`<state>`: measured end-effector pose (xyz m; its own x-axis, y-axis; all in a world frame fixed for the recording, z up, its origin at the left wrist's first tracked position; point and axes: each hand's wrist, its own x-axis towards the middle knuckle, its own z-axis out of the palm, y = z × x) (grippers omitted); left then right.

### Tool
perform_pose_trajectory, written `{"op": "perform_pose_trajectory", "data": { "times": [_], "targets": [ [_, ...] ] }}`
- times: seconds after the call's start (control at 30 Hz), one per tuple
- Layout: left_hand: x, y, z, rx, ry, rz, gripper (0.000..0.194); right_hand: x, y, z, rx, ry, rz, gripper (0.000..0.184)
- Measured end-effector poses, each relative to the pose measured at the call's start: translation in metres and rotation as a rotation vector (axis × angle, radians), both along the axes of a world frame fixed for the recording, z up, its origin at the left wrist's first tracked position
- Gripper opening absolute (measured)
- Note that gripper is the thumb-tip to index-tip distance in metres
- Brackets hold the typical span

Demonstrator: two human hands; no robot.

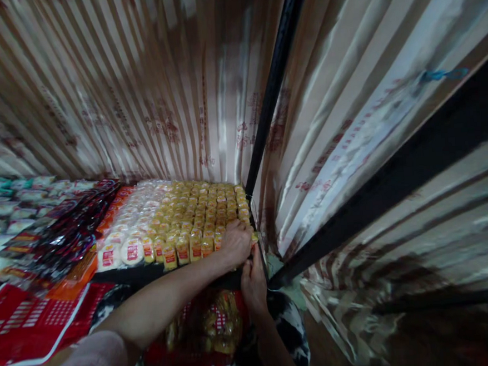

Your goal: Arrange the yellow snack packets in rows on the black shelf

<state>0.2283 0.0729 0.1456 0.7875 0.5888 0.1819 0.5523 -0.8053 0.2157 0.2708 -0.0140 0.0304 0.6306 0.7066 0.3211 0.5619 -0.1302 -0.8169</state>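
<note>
Rows of small yellow wrapped packets (pixel 196 247) with red labels stand tightly packed on a black-edged shelf. At the front right corner of these rows is my left hand (pixel 236 242), its fingers curled down. My right hand (pixel 254 282) comes up from below at the shelf's corner, fingers closed and almost touching the left. A bit of yellow wrapper (pixel 255 236) shows between the fingertips of both hands; most of it is hidden. Below the shelf edge, a red bag (pixel 176 355) holds more yellow packets (pixel 224 324) in clear wrap.
Round white packets (pixel 132 252) line up left of the yellow ones. Farther left lie orange packs (pixel 73 276), dark glossy packs (pixel 74 234) and white-green packs (pixel 20 210). A red and white bag (pixel 36 320) hangs in front. Black poles (pixel 273 86) and striped sheeting (pixel 171 99) stand behind.
</note>
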Motion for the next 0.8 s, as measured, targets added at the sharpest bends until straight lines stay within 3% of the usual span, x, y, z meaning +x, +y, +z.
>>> {"op": "perform_pose_trajectory", "data": {
  "times": [0.33,0.57,0.8],
  "targets": [
    [0.001,0.009,-0.010,-0.019,-0.023,0.042,0.023,0.004,0.007,-0.019,0.050,-0.238,-0.046,0.052],
    [0.000,0.012,-0.018,-0.043,-0.081,0.048,0.020,0.001,0.010,-0.014,-0.014,-0.228,-0.060,0.051],
    [-0.025,-0.004,-0.018,-0.084,-0.429,0.033,0.024,0.003,0.007,-0.008,-0.001,-0.129,-0.040,0.053]
  ]
}}
